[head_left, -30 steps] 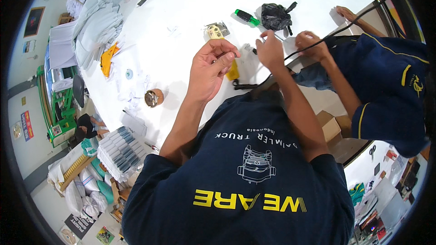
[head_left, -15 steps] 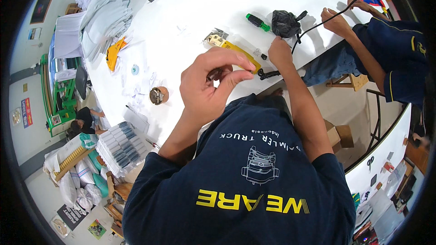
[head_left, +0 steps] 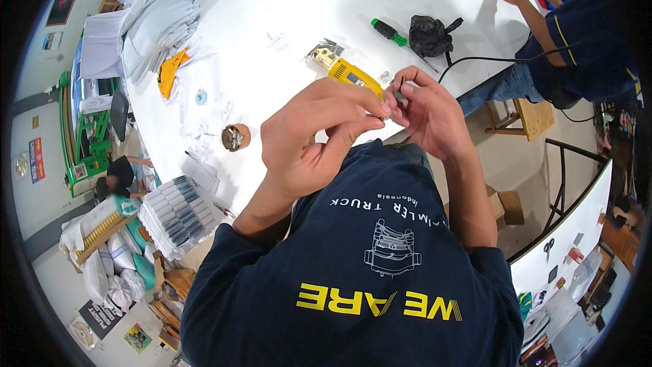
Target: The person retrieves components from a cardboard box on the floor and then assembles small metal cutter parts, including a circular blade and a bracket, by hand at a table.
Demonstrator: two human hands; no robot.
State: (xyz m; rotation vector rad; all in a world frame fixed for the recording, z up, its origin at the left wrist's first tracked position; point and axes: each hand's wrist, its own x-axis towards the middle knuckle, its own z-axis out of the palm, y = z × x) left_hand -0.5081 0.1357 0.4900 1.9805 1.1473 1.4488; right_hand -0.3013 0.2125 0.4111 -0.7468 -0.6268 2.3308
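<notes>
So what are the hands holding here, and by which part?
Both hands meet on one small grey part, pinched between the right hand fingertips, the left hand fingers closed beside it; which part of it cannot be told.

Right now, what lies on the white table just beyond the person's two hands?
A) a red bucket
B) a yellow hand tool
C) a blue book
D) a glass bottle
B: a yellow hand tool lies on the white table just past the left hand and right hand, which meet around a small part.
</notes>
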